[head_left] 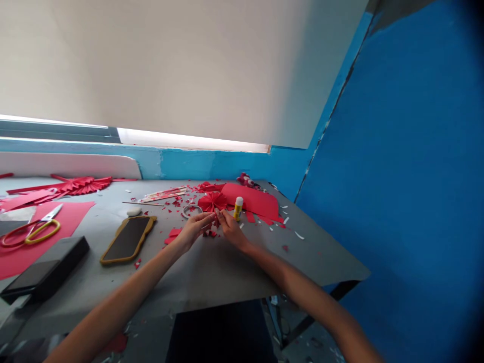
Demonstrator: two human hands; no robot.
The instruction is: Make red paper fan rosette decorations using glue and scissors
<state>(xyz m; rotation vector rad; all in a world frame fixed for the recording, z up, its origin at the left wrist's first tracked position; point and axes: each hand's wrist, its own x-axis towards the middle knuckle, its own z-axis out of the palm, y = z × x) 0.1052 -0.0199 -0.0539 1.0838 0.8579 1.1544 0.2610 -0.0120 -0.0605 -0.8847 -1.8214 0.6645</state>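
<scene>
My left hand (196, 227) and my right hand (230, 228) meet over the grey table, fingers closed and fingertips pinched together. Between them they hold a red pleated paper fan (212, 200), which spreads out just beyond the fingertips. The exact spot of the pinch is small and partly hidden by the fingers. Beside my right hand a yellow glue stick with a white cap (238, 208) stands upright. A roll of tape (191, 210) lies just past my left hand. Behind the glue stick are red paper sheets (253, 199).
To the left lie a phone in a yellow case (128, 240), a black box-shaped device (45, 267), scissors (38, 229) on red paper (77, 214), and more pleated red paper (88, 185). Sticks (164, 193) and paper scraps dot the table (212, 282). A blue wall (397, 151) borders the right.
</scene>
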